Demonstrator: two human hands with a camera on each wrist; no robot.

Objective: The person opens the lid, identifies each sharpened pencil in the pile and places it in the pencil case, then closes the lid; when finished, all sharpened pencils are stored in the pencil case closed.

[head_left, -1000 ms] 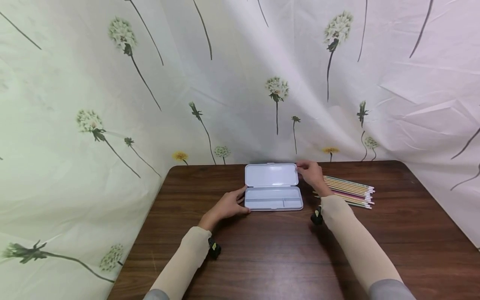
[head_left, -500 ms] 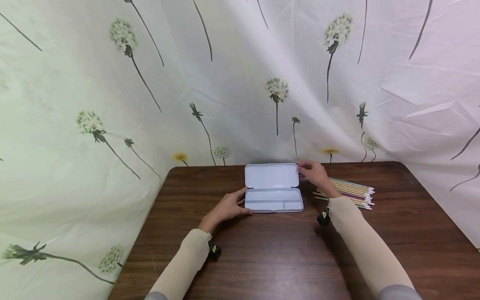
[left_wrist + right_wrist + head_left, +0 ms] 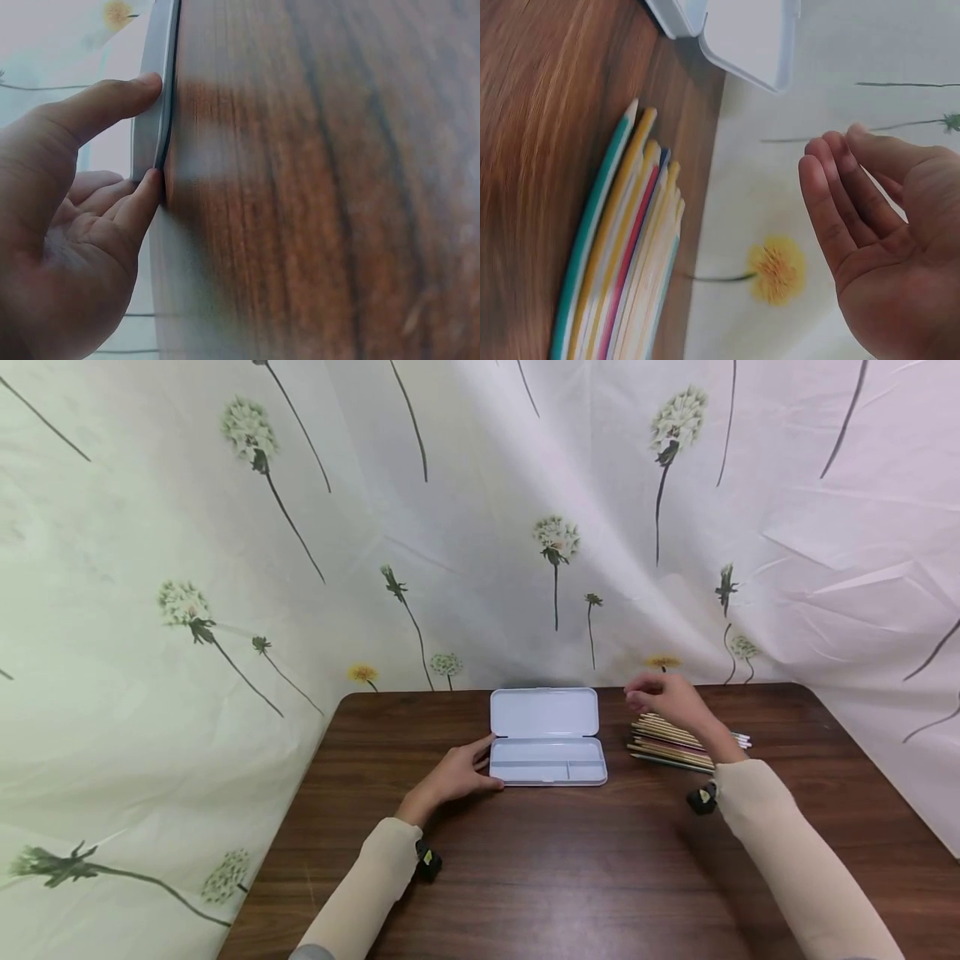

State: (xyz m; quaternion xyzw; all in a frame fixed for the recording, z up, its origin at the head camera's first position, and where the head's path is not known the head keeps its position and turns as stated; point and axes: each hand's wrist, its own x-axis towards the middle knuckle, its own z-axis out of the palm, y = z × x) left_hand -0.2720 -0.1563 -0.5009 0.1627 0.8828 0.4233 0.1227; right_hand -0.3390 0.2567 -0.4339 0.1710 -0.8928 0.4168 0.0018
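Observation:
A white pencil case point(image 3: 547, 772) lies with its lid point(image 3: 544, 712) tipped back on the wooden table, its tray split by dividers. My left hand point(image 3: 455, 772) holds the case's left end, thumb at the front and fingers along the side. The left wrist view shows that thumb and the little finger of the left hand point(image 3: 82, 217) touching the case wall point(image 3: 156, 82). Above and beyond a bundle of pencils point(image 3: 667, 745) hovers my right hand point(image 3: 671, 700), fingers loosely bent and holding nothing. Green, yellow and red pencils point(image 3: 619, 247) lie side by side, apart from the right hand point(image 3: 885, 225).
A white cloth point(image 3: 480, 527) printed with dandelions hangs behind the table's far edge. The brown table point(image 3: 547, 877) extends in front of the case. The pencils lie just right of the case, tips toward it.
My right hand has left the lid's right edge and moved right, over the pencils. The left hand and the case have stayed in place.

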